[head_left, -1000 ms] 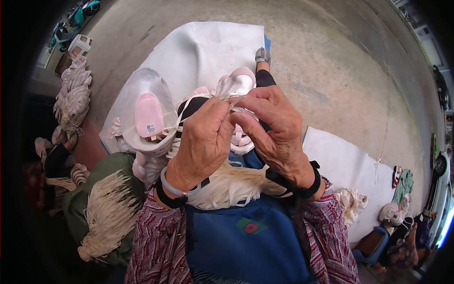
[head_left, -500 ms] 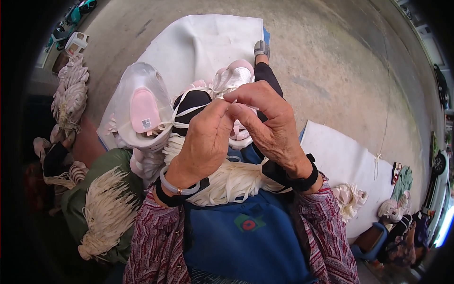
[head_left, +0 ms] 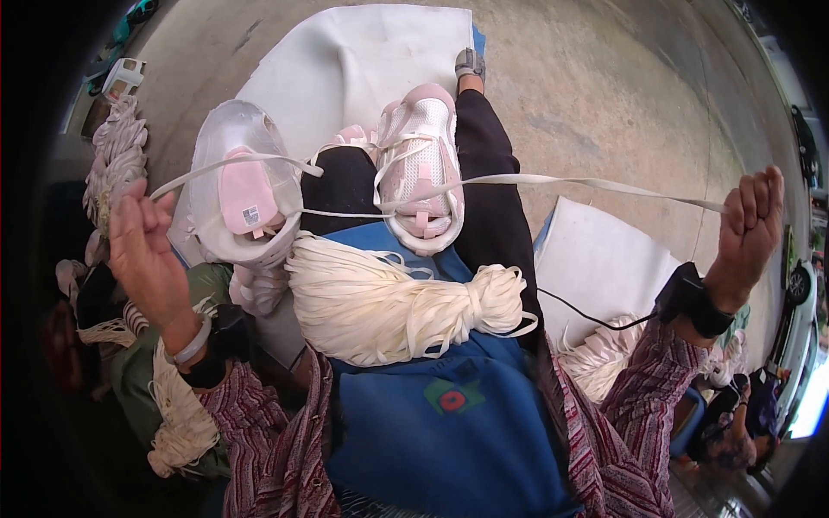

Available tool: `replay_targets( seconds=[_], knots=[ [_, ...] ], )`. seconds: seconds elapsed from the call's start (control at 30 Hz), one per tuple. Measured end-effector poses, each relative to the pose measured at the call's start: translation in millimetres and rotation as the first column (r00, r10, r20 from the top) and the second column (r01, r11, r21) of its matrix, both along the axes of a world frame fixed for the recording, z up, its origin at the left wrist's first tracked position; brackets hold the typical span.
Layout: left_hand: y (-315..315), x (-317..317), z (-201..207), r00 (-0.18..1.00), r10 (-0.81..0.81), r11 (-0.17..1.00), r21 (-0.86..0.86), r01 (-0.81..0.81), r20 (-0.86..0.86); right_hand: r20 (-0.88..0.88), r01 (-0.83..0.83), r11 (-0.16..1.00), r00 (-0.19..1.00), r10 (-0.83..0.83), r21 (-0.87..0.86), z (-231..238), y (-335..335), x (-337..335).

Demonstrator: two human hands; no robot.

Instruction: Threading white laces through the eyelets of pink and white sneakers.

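Observation:
My left hand (head_left: pixel 151 259) is out at the far left, its fingers curled and pinched on one end of a flat white shoelace (head_left: pixel 250 159). Far to the right, my right hand (head_left: pixel 749 224) is closed in a fist around another stretch of lace, which runs taut from the shoe. Between them a pink and white sneaker (head_left: pixel 423 164) rests on my dark-trousered leg, partly laced, toe pointing away. To its left lies a second shoe (head_left: pixel 246 186) with a see-through cover and a pink insole. A thick hank of cream laces (head_left: pixel 380 302) lies across my lap.
My blue apron (head_left: pixel 440 432) covers my lap. White sheets (head_left: pixel 363 69) lie on the concrete floor ahead and to the right. Bundled pale shoes (head_left: pixel 125 151) are stacked at the left, with more laces (head_left: pixel 186 414) on a green bag. A person (head_left: pixel 730 432) sits at the far right.
My hands, which were together above the sneaker, have spread wide apart to left and right, drawing the laces out. The sneaker and the lace hank are now uncovered.

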State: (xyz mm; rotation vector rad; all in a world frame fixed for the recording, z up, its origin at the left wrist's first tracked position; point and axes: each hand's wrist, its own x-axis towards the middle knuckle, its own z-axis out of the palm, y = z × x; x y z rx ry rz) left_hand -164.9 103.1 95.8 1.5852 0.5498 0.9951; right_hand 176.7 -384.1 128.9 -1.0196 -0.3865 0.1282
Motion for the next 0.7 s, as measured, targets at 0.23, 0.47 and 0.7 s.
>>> replay_targets(
  seconds=[0.23,0.47,0.7],
  knots=[
    [21.7,-36.6,38.5,0.716,0.683,0.616,0.641,-0.458,-0.144,0.472,0.837,0.286,0.509,-0.720,-0.467,-40.0,-103.6,37.9],
    [-88.8,104.5,-48.0,0.905,-0.282,0.958,-0.051,0.281,-0.317,0.366,0.306,0.545,0.931,0.001,-0.780,-161.4,79.9,-30.5],
    [-96.7,155.7,-120.4,0.681,-0.192,0.781,0.311,0.542,-0.706,0.355,0.105,0.534,0.849,0.391,-0.839,-181.0,194.5,-63.9]
  ],
)
